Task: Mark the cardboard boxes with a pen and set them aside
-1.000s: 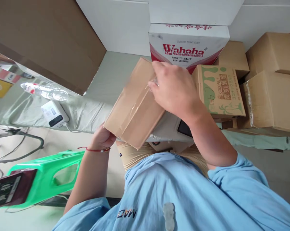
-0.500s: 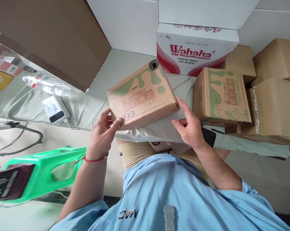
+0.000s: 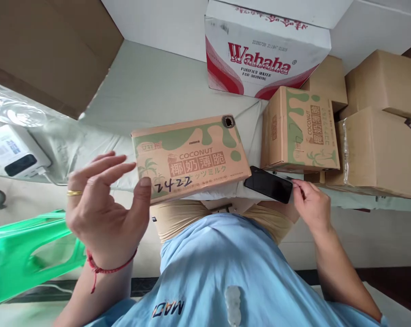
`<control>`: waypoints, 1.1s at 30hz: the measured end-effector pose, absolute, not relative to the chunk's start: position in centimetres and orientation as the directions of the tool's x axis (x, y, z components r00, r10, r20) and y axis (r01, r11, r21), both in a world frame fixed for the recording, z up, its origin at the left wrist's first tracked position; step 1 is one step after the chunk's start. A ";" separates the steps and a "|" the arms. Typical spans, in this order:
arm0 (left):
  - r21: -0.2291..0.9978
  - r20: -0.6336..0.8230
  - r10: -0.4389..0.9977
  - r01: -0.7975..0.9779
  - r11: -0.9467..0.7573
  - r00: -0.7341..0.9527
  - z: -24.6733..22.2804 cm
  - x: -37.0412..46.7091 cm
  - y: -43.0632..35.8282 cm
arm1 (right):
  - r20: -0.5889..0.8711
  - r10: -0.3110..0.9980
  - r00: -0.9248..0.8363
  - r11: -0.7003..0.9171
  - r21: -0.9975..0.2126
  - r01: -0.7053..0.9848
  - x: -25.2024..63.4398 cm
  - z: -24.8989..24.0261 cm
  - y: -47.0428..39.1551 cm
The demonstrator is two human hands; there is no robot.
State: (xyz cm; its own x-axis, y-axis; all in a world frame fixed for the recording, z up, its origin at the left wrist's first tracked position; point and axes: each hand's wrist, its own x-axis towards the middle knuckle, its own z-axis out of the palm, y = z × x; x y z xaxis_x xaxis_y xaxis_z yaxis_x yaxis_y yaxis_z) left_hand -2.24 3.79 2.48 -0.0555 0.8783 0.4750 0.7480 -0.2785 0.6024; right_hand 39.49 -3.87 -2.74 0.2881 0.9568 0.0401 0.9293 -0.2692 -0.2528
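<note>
A coconut snack carton (image 3: 192,154) with handwritten digits lies on the cloth-covered table in front of me. Beside its left end, my left hand (image 3: 106,204) is raised with fingers spread, holding nothing; the thumb overlaps the carton's lower left corner in view. To the right of the carton is a black phone (image 3: 268,184). My right hand (image 3: 311,200) is at the phone's right end, its fingers pinched together on a thin dark item I cannot make out.
A white and red Wahaha box (image 3: 263,54) stands at the back. Another coconut carton (image 3: 301,131) and plain brown boxes (image 3: 376,150) are at the right. A power bank (image 3: 17,152), a green stool (image 3: 21,259) and a large cardboard box (image 3: 52,50) are on the left.
My left hand has let go of the carton and opened. My right hand has moved away from the carton to the right, beside the phone. The camera view has shifted.
</note>
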 end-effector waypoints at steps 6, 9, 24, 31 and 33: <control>0.486 0.522 0.772 0.618 -0.618 0.362 4.5 4.1 6.1 | -0.243 0.899 0.364 -0.323 0.192 0.927 42.2 -3.7 -1.9; 0.421 0.357 0.753 0.624 -0.658 0.553 3.3 6.3 7.4 | -0.253 0.919 0.303 -0.255 0.206 0.945 42.1 -3.6 -0.9; 0.402 0.217 0.718 0.610 -0.683 0.661 2.3 6.3 8.1 | 0.254 0.915 0.312 -0.262 -0.213 0.941 42.5 2.0 -6.2; 0.359 0.245 0.711 0.619 -0.698 0.660 2.2 6.5 8.1 | 0.226 0.868 0.442 0.164 -0.971 0.175 35.2 5.3 -0.1; 0.340 0.249 0.705 0.622 -0.705 0.664 2.2 6.5 8.0 | 0.144 0.936 0.322 0.133 -0.990 0.056 32.7 4.4 4.1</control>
